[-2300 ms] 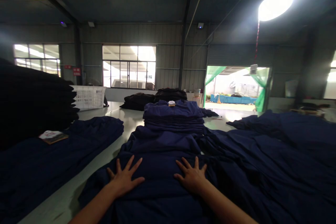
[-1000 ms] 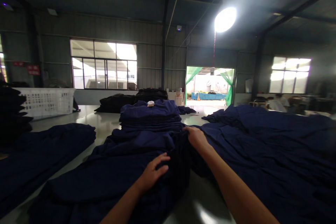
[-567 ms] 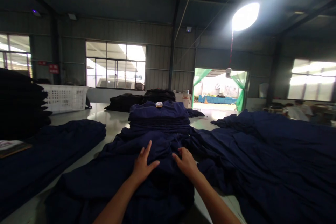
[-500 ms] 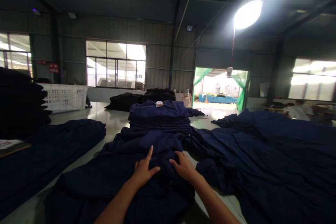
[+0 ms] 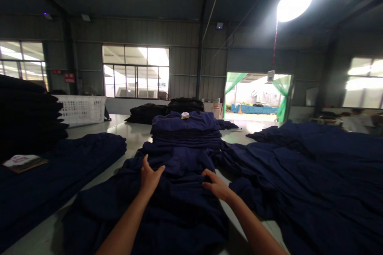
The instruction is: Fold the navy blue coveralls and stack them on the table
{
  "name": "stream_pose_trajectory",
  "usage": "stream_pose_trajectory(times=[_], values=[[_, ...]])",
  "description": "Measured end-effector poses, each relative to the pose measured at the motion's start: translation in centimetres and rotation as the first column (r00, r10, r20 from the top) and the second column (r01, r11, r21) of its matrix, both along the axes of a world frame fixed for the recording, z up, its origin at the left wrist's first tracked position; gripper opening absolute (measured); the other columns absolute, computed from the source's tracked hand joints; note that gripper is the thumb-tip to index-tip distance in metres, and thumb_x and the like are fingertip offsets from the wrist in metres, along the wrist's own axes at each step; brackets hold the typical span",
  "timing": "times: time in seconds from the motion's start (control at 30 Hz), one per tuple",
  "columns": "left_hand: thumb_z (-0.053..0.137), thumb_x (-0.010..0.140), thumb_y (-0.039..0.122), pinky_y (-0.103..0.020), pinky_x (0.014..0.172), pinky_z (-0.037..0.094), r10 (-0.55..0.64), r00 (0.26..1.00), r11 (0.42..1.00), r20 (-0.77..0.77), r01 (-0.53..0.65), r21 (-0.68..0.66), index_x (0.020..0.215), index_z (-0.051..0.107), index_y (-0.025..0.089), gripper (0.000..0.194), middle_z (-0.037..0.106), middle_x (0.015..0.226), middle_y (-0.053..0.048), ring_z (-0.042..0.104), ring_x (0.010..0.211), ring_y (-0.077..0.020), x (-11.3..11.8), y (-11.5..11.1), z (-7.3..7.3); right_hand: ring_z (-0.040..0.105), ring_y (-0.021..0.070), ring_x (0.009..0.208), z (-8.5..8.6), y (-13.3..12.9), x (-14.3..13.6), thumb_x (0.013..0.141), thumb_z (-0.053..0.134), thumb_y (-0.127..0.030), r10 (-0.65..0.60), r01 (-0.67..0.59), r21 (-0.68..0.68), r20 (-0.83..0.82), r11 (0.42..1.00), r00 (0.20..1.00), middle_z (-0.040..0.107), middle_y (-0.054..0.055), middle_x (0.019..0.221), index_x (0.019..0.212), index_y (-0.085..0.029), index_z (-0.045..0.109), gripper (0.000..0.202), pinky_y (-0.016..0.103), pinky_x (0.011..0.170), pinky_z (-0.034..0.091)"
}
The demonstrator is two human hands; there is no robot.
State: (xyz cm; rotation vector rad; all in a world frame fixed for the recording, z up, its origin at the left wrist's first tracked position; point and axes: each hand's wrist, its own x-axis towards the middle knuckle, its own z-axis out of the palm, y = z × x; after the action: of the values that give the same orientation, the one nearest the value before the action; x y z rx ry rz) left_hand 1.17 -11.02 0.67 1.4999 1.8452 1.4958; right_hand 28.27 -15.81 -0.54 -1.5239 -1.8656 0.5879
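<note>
A navy blue garment (image 5: 182, 199) lies spread and wrinkled on the table in front of me. My left hand (image 5: 150, 179) is over its left part, thumb and index finger spread apart. At the garment's right edge my right hand (image 5: 218, 185) touches the cloth, its thumb and forefinger apart; the other fingers are partly hidden. Just beyond, a stack of folded navy garments (image 5: 186, 131) carries a small white tag (image 5: 185, 115) on top.
Loose navy garments (image 5: 311, 167) are heaped on the right. To the left lie a folded navy garment (image 5: 74, 163) with a paper tag (image 5: 24, 162), a tall black clothing stack (image 5: 26, 115) and a white plastic basket (image 5: 83, 109). Black garments (image 5: 148, 114) sit farther back on the pale table (image 5: 119, 127).
My left hand has moved left, away from my right hand, so the gap between them is wider. My right hand stays near the garment's right edge. The camera view has shifted slightly.
</note>
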Motion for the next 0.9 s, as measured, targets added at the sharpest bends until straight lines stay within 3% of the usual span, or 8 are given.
stream_pose_trajectory(times=[0.1, 0.2, 0.3, 0.43, 0.53, 0.67, 0.77, 0.9], values=[[0.071, 0.056, 0.023, -0.029, 0.077, 0.048, -0.150, 0.989, 0.982, 0.011, 0.150, -0.115, 0.100, 0.059, 0.016, 0.046, 0.067, 0.085, -0.004, 0.064, 0.085, -0.0237, 0.7, -0.1, -0.4, 0.054, 0.0239, 0.101, -0.2, -0.2, -0.1, 0.069, 0.057, -0.037, -0.030, 0.031, -0.056, 0.026, 0.998, 0.999, 0.063, 0.005, 0.105, 0.106, -0.022, 0.059, 0.040, 0.036, 0.091, 0.037], [0.054, 0.072, 0.026, -0.027, 0.075, 0.049, -0.036, 0.998, 0.997, 0.055, 0.040, -0.069, 0.090, 0.060, 0.018, 0.020, 0.066, 0.083, -0.002, 0.064, 0.082, -0.0202, -0.2, 0.2, 0.6, 0.052, 0.0256, 0.105, -0.4, -0.1, 0.4, 0.067, 0.057, -0.040, -0.076, 0.063, -0.122, -0.107, 0.990, 0.991, 0.061, 0.008, 0.108, 0.102, -0.019, 0.061, 0.041, 0.036, 0.091, 0.037], [0.038, 0.081, 0.021, -0.033, 0.085, 0.047, 0.235, 0.965, 0.972, 0.119, -0.235, -0.015, 0.115, 0.047, 0.011, 0.037, 0.057, 0.111, -0.013, 0.057, 0.102, -0.0235, -2.4, 0.0, 2.4, 0.054, 0.0234, 0.100, -0.2, -0.4, 1.0, 0.065, 0.055, -0.039, -0.082, 0.032, -0.147, -0.346, 0.989, 0.935, 0.061, 0.005, 0.102, 0.095, -0.020, 0.061, 0.035, 0.033, 0.087, 0.040], [0.054, 0.067, 0.013, -0.044, 0.096, 0.039, 0.419, 0.907, 0.904, 0.030, -0.420, 0.080, 0.134, 0.027, 0.013, 0.072, 0.038, 0.134, -0.019, 0.041, 0.122, -0.0326, -4.4, -0.6, 3.1, 0.056, 0.0194, 0.085, 0.1, -1.0, 1.1, 0.065, 0.056, -0.039, 0.019, -0.067, -0.083, -0.479, 0.994, 0.878, 0.060, 0.000, 0.084, 0.084, -0.023, 0.059, 0.025, 0.029, 0.078, 0.043], [0.057, 0.068, 0.016, -0.041, 0.093, 0.041, 0.270, 0.941, 0.963, -0.204, -0.267, 0.040, 0.138, 0.028, 0.019, 0.076, 0.047, 0.126, -0.015, 0.044, 0.120, -0.0314, -4.5, -0.2, 1.5, 0.056, 0.0181, 0.079, -0.1, -1.0, 0.9, 0.064, 0.061, -0.041, 0.060, -0.117, -0.077, -0.520, 0.990, 0.852, 0.060, -0.001, 0.080, 0.086, -0.023, 0.059, 0.029, 0.028, 0.072, 0.044], [0.049, 0.071, 0.009, -0.031, 0.084, 0.047, -0.027, 0.931, 0.980, -0.364, -0.047, -0.192, 0.117, 0.057, 0.023, 0.049, 0.066, 0.091, -0.005, 0.062, 0.094, -0.0230, -4.5, 1.0, -0.8, 0.057, 0.0193, 0.077, -1.0, 0.2, 1.2, 0.063, 0.061, -0.053, 0.014, -0.070, -0.090, -0.511, 0.993, 0.860, 0.061, 0.000, 0.077, 0.080, -0.021, 0.059, 0.036, 0.030, 0.071, 0.045], [0.046, 0.072, 0.008, -0.037, 0.088, 0.044, 0.065, 0.918, 0.974, -0.391, -0.144, -0.175, 0.119, 0.056, 0.017, 0.049, 0.064, 0.104, -0.013, 0.059, 0.101, -0.0278, -5.0, 1.3, -1.3, 0.057, 0.0233, 0.085, -1.6, 1.2, 2.0, 0.061, 0.059, -0.059, -0.064, 0.034, -0.078, -0.422, 0.996, 0.904, 0.063, 0.003, 0.081, 0.074, -0.020, 0.061, 0.041, 0.034, 0.079, 0.044], [0.048, 0.078, 0.022, -0.044, 0.094, 0.039, 0.168, 0.891, 0.937, -0.423, -0.277, -0.212, 0.137, 0.031, 0.007, 0.063, 0.052, 0.123, -0.024, 0.051, 0.114, -0.0328, -5.6, 1.4, -1.5, 0.058, 0.0237, 0.095, -1.8, 1.3, 2.7, 0.063, 0.058, -0.054, -0.068, 0.037, -0.095, -0.345, 0.995, 0.936, 0.065, 0.005, 0.094, 0.086, -0.020, 0.063, 0.041, 0.035, 0.088, 0.042]])
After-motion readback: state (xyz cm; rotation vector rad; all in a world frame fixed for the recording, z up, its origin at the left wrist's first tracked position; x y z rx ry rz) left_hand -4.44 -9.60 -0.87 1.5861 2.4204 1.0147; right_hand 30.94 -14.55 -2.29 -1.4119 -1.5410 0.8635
